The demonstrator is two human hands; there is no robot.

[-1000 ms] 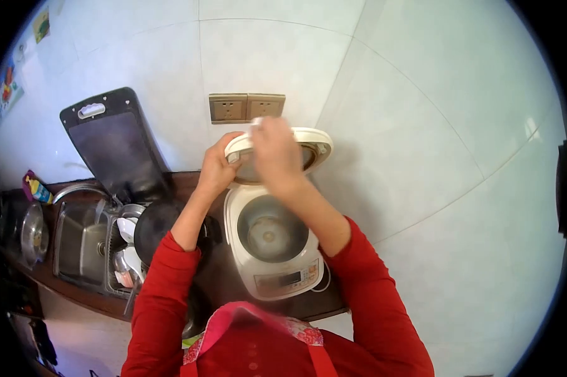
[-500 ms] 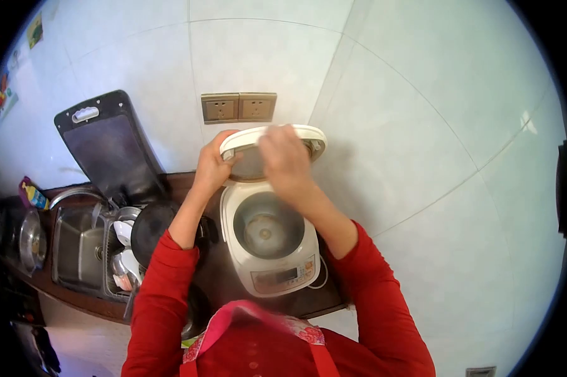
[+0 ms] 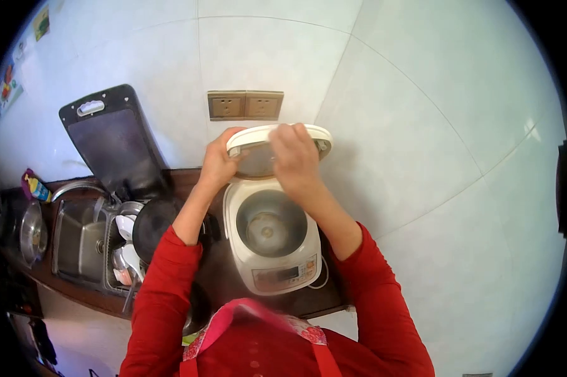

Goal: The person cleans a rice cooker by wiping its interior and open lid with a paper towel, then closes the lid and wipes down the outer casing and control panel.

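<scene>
A white rice cooker (image 3: 240, 251) is sitting on the dark counter (image 3: 223, 267), its long axis running from the hinge end by the wall toward the person, with the near end swinging slightly right. Its control panel (image 3: 286, 274) is facing the person, and its grey round well (image 3: 252, 207) is opening upward, showing a disc (image 3: 267, 232) at the bottom. The lid (image 3: 256, 164) is standing raised at the rice cooker's far end; its long axis is running from left to right, across the cooker's own, and its inner face is pointing toward the person.

The left hand (image 3: 219, 162) is gripping the lid at its left end, above the rice cooker's far left corner, the thumb pressing on the inner face and the fingers wrapping behind the rim. The right hand (image 3: 296, 160) is reaching over the rice cooker's far end and covering part of the lid's right half. Its fingers are bending and lying close together at the top rim; whether they are pinching anything cannot be told.

A white cord (image 3: 327, 273) is looping out just right of the rice cooker. Left of the cooker, a dark pan (image 3: 152, 229) is resting nearby, and a sink (image 3: 79, 232) is lying farther off. Behind the cooker, wall sockets (image 3: 245, 105) are showing.
</scene>
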